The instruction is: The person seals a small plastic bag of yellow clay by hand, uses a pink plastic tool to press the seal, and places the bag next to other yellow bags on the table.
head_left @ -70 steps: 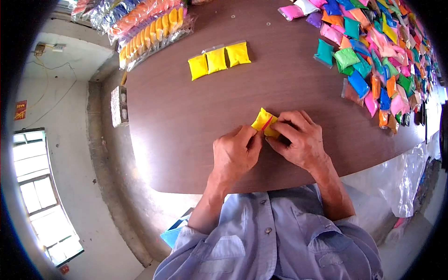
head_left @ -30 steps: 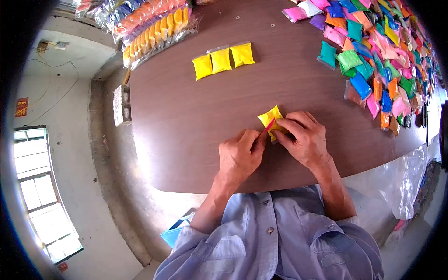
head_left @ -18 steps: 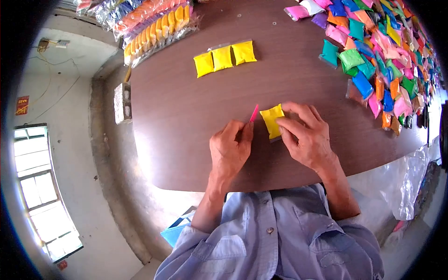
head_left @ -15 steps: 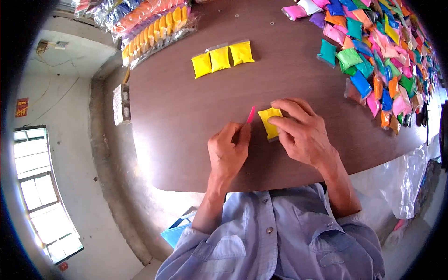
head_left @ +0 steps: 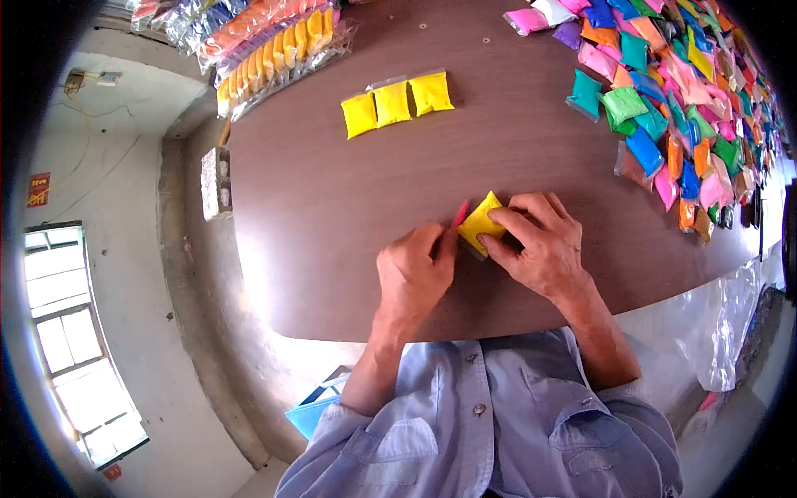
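Observation:
Between the thumb and fingers of my left hand (head_left: 417, 267) is a thin pink stick-like tool (head_left: 462, 213), its tip pointing up and away from me. The tip meets the left edge of a small yellow packet (head_left: 480, 221). My right hand (head_left: 542, 247) pinches that packet from the right, thumb and fingers on its face, so part of it is covered. The packet is tilted over the brown table (head_left: 332, 241). Farther off, three more yellow packets (head_left: 392, 104) lie side by side in a row.
A large heap of small coloured packets (head_left: 656, 108) covers the table's right side. At the far left lie clear bags of orange and yellow packets (head_left: 278, 54). Clear plastic sheeting (head_left: 718, 324) hangs past the right edge, and a blue box (head_left: 311, 411) sits below the front edge.
My right hand has lifted and turned the yellow packet, now pinching it by its right side. My left hand has moved right, bringing the pink tool to the packet's edge.

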### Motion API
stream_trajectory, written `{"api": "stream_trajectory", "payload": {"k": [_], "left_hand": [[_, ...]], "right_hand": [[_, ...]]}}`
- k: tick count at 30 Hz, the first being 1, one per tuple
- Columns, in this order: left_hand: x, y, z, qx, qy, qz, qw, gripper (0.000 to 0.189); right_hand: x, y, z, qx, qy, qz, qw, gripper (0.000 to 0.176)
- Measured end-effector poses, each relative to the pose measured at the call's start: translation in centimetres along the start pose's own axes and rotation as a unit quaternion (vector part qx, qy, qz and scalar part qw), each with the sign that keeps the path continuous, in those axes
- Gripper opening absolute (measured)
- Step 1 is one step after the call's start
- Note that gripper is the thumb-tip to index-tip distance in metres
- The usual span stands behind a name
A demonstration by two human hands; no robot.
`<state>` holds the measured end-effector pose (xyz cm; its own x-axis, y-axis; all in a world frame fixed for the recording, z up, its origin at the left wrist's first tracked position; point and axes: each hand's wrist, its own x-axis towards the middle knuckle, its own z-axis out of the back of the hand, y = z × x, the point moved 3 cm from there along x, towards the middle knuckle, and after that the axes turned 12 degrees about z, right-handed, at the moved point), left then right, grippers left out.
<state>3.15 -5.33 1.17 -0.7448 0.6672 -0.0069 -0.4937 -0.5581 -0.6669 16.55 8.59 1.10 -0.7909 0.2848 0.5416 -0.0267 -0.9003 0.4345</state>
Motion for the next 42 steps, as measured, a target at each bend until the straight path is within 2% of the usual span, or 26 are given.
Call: {"api": "stream_trajectory", "payload": {"k": [4,7,9,10,12,14,16,18,21,23,26,30,36,38,42], "left_hand": [[0.6,0.4,0.7,-0.007,-0.031,0.021,0.999,0.012],[-0.3,-0.4,0.2,-0.076,-0.016,0.042,0.996,0.012],[-0.9,-1.0,-0.5,-0.085,-0.010,-0.025,0.996,0.012],[-0.8,-0.9,-0.5,-0.085,-0.012,-0.025,0.996,0.012],[-0.6,-0.3,-0.7,-0.005,0.006,0.006,1.000,0.012],[-0.1,0.4,-0.3,-0.016,0.000,0.000,1.000,0.012],[0.4,0.8,0.5,-0.015,-0.013,0.049,0.999,0.014],[0.3,0.6,0.8,-0.011,-0.022,0.049,0.999,0.015],[-0.3,-0.6,0.2,-0.068,-0.041,0.000,0.997,0.016],[-0.7,-1.1,-0.7,-0.036,0.003,-0.017,0.999,0.017],[-0.2,-0.4,-0.2,0.016,-0.012,-0.007,1.000,0.016],[0.2,1.1,0.9,0.008,-0.039,0.023,0.999,0.015],[-1.0,-0.8,-0.2,-0.085,0.001,-0.009,0.996,0.016],[-0.9,-0.1,-0.6,-0.002,0.001,0.001,1.000,0.014],[0.2,1.0,0.7,0.018,-0.036,0.020,0.999,0.014]], "right_hand": [[0.4,-0.2,0.2,0.002,-0.020,0.015,1.000,0.031],[0.0,-0.3,0.0,0.018,-0.018,0.014,1.000,0.029],[0.1,-0.2,0.0,0.015,-0.034,0.024,0.999,0.026],[0.1,-0.3,-0.1,0.015,-0.033,0.026,0.999,0.026],[-0.3,-0.4,-0.2,0.014,-0.029,0.020,0.999,0.024],[-0.4,-0.6,-0.3,0.013,-0.030,0.022,0.999,0.024],[-0.4,-0.6,-0.4,0.015,-0.030,0.027,0.999,0.023],[-0.5,-0.6,-0.5,0.015,-0.013,0.011,1.000,0.023],[0.0,-0.3,-0.2,0.018,-0.022,-0.008,1.000,0.023],[-0.1,-0.4,-0.2,0.020,-0.016,-0.006,1.000,0.024],[-0.3,-0.5,-0.4,0.015,-0.011,-0.006,1.000,0.024],[-0.5,-0.6,-0.5,0.018,-0.018,-0.011,1.000,0.026],[0.1,-0.5,0.0,0.037,-0.025,-0.014,0.999,0.026],[0.0,-0.6,0.0,0.035,-0.026,-0.009,0.999,0.025],[-0.2,-0.5,-0.2,0.020,-0.012,-0.013,1.000,0.025]]}}
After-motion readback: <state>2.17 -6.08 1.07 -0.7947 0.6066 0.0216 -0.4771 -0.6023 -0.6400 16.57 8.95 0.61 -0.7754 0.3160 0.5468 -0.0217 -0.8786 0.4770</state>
